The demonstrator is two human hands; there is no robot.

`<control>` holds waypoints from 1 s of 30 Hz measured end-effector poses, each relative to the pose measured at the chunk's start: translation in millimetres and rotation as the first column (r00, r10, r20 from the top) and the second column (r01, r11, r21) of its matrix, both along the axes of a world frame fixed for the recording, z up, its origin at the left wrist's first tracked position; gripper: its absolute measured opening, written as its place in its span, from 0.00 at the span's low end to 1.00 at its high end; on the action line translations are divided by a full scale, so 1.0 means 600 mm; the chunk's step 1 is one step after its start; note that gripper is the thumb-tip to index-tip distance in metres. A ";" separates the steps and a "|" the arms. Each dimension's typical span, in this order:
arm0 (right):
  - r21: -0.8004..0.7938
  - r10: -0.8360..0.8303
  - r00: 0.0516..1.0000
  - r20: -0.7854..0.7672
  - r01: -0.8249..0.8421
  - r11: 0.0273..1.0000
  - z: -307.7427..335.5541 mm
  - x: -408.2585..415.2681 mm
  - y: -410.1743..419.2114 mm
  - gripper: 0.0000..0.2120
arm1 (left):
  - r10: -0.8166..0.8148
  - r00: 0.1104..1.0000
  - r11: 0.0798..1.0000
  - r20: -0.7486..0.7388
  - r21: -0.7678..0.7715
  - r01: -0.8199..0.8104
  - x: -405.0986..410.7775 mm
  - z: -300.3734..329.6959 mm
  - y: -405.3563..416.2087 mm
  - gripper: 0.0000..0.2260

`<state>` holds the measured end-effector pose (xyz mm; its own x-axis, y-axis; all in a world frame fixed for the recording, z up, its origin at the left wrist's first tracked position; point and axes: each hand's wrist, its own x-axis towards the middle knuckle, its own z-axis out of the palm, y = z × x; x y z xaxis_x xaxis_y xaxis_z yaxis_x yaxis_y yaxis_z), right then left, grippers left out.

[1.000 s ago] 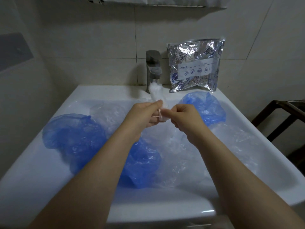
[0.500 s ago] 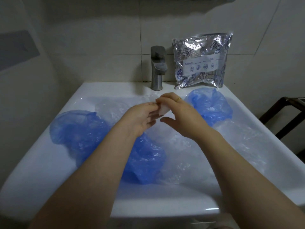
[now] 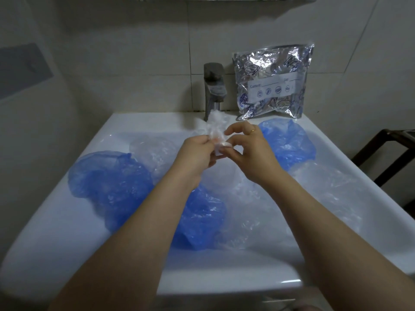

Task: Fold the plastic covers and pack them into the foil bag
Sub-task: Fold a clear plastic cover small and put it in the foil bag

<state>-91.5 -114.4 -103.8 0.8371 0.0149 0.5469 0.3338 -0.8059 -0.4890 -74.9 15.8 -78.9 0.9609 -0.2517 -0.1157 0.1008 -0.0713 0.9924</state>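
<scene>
Clear plastic cover (image 3: 216, 129) pinched between left hand (image 3: 195, 157), right hand (image 3: 252, 151).

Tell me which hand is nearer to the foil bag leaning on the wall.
The right hand. It is in front of the foil bag and a little to its left, over the sink. The left hand is further left, beyond the tap. Both pinch a clear cover.

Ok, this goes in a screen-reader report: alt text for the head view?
Two hands, left hand and right hand, pinch a small bunched clear cover over a white sink strewn with blue and clear covers. A foil bag leans on the wall beside the tap.
</scene>
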 end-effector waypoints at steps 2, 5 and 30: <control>0.167 -0.006 0.995 -0.097 0.022 0.986 0.004 -0.001 0.002 0.09 | -0.050 0.999 0.999 0.013 -0.004 0.050 -0.001 0.001 0.000 0.08; 0.362 0.003 0.977 -0.213 0.076 0.929 0.008 -0.003 -0.003 0.11 | -0.094 0.995 0.995 -0.010 -0.012 0.094 0.000 0.001 -0.004 0.07; 0.316 0.133 0.975 -0.177 -0.071 0.946 0.018 -0.016 -0.015 0.08 | -0.103 0.995 0.995 0.011 -0.005 0.103 0.006 -0.012 -0.006 0.07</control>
<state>-101.1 -123.4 -93.1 0.9299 -0.0364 0.3661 0.2805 -0.5736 -0.7696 -71.4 12.1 -86.3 0.9310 -0.3501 -0.1034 0.0821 -0.0752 0.9938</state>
